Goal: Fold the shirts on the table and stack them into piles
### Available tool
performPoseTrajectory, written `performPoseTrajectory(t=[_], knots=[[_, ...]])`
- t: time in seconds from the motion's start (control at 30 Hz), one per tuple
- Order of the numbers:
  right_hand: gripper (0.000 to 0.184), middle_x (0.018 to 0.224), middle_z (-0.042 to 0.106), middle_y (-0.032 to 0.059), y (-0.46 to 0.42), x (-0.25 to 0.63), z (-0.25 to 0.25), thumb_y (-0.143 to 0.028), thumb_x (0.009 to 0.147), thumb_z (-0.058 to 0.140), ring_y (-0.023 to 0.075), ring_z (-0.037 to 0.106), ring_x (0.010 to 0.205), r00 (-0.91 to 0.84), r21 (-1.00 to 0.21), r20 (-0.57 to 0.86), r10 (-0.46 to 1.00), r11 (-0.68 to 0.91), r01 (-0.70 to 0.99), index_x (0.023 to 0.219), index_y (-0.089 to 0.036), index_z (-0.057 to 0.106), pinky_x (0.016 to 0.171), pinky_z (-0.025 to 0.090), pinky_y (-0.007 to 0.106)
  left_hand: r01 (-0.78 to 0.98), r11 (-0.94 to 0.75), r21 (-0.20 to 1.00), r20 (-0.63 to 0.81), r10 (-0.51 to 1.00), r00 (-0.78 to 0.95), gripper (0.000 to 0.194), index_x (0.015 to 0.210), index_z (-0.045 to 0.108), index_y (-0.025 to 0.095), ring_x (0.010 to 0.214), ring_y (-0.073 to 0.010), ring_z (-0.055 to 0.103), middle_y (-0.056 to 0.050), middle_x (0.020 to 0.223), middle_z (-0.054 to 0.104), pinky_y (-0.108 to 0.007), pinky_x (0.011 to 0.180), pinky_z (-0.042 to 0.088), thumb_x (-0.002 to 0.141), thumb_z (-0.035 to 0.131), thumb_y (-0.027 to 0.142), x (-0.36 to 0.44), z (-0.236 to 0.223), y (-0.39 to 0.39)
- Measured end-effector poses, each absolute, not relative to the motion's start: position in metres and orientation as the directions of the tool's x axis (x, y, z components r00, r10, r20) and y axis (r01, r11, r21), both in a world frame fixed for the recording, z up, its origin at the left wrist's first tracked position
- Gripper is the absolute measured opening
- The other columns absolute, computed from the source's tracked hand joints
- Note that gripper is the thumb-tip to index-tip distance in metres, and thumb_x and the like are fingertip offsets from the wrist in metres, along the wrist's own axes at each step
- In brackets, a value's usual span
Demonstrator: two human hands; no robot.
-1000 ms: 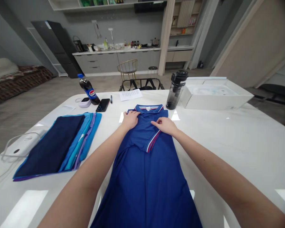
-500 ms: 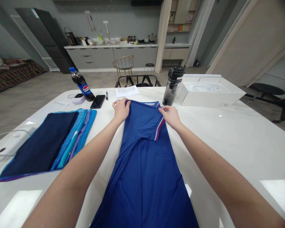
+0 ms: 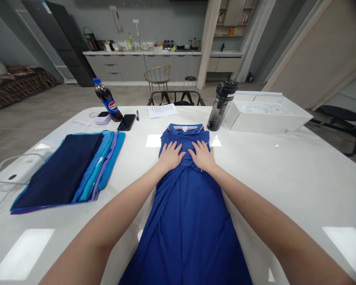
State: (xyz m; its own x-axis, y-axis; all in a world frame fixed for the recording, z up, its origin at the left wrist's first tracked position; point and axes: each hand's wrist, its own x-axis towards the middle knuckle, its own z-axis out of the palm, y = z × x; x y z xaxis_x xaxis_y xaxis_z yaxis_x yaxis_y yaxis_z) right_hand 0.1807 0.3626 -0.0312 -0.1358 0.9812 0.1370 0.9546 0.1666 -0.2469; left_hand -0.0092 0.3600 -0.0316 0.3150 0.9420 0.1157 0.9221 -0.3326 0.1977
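A blue polo shirt (image 3: 185,213) lies lengthwise on the white table, its striped collar at the far end and its lower part running out of view toward me. Its sides are folded in toward the middle. My left hand (image 3: 170,156) rests flat on the shirt below the collar, fingers spread. Beside it my right hand (image 3: 202,156) also presses flat, fingers apart, over the folded sleeve. Most of that sleeve is hidden under the hands.
Left of the shirt lies a stack of folded clothes (image 3: 62,170), with a white power strip (image 3: 23,168) beyond it. Farther back are a cola bottle (image 3: 108,101), a phone (image 3: 126,122), a paper sheet (image 3: 163,111), a dark tumbler (image 3: 221,107) and a white box (image 3: 267,116).
Both hands have let go of the sleeve fabric they pinched near the collar. They have come nearer and now lie flat on the shirt. The collar is uncovered.
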Motion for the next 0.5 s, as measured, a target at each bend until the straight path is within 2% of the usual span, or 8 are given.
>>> performPoseTrajectory(t=[0.1, 0.2, 0.33, 0.5], knots=[[0.065, 0.167, 0.029, 0.0091, 0.359, 0.178, -0.040, -0.060, 0.105, 0.025, 0.0306, 0.019, 0.155, -0.130, -0.237, 0.047, 0.990, 0.138, 0.962, 0.158, -0.025, 0.037, 0.121, 0.014, 0.066, 0.930, -0.306, 0.204, 0.116, 0.951, 0.287, 0.063, 0.156, 0.043, 0.025, 0.154, -0.0310, 0.027, -0.008, 0.164, 0.036, -0.054, 0.127, 0.014, 0.104, 0.030, 0.057, -0.009, -0.042, 0.354], [0.067, 0.168, 0.026, 0.0083, 0.362, 0.180, -0.042, -0.062, 0.105, 0.023, 0.0288, 0.015, 0.156, -0.128, -0.239, 0.037, 0.991, 0.133, 0.962, 0.160, -0.026, 0.034, 0.122, 0.010, 0.064, 0.931, -0.292, 0.218, 0.128, 0.954, 0.270, 0.063, 0.156, 0.043, 0.026, 0.155, -0.0299, 0.025, -0.007, 0.165, 0.035, -0.054, 0.127, 0.013, 0.103, 0.030, 0.058, -0.009, -0.044, 0.355], [0.067, 0.167, 0.028, 0.0085, 0.362, 0.180, -0.040, -0.061, 0.104, 0.028, 0.0288, 0.018, 0.156, -0.113, -0.278, 0.072, 0.991, 0.129, 0.952, 0.159, -0.024, 0.038, 0.123, 0.011, 0.063, 0.927, -0.299, 0.224, 0.137, 0.952, 0.274, 0.063, 0.155, 0.046, 0.024, 0.154, -0.0295, 0.029, -0.008, 0.164, 0.037, -0.053, 0.127, 0.016, 0.103, 0.031, 0.057, -0.009, -0.042, 0.357], [0.057, 0.162, 0.039, 0.0110, 0.347, 0.183, -0.034, -0.054, 0.105, 0.035, 0.0307, 0.030, 0.150, -0.036, -0.324, 0.219, 0.975, 0.107, 0.940, 0.149, -0.023, 0.052, 0.121, 0.018, 0.064, 0.910, -0.300, 0.286, 0.184, 0.949, 0.255, 0.050, 0.144, 0.059, 0.017, 0.147, -0.0245, 0.041, -0.010, 0.155, 0.051, -0.046, 0.127, 0.022, 0.105, 0.036, 0.040, -0.017, -0.040, 0.345]])
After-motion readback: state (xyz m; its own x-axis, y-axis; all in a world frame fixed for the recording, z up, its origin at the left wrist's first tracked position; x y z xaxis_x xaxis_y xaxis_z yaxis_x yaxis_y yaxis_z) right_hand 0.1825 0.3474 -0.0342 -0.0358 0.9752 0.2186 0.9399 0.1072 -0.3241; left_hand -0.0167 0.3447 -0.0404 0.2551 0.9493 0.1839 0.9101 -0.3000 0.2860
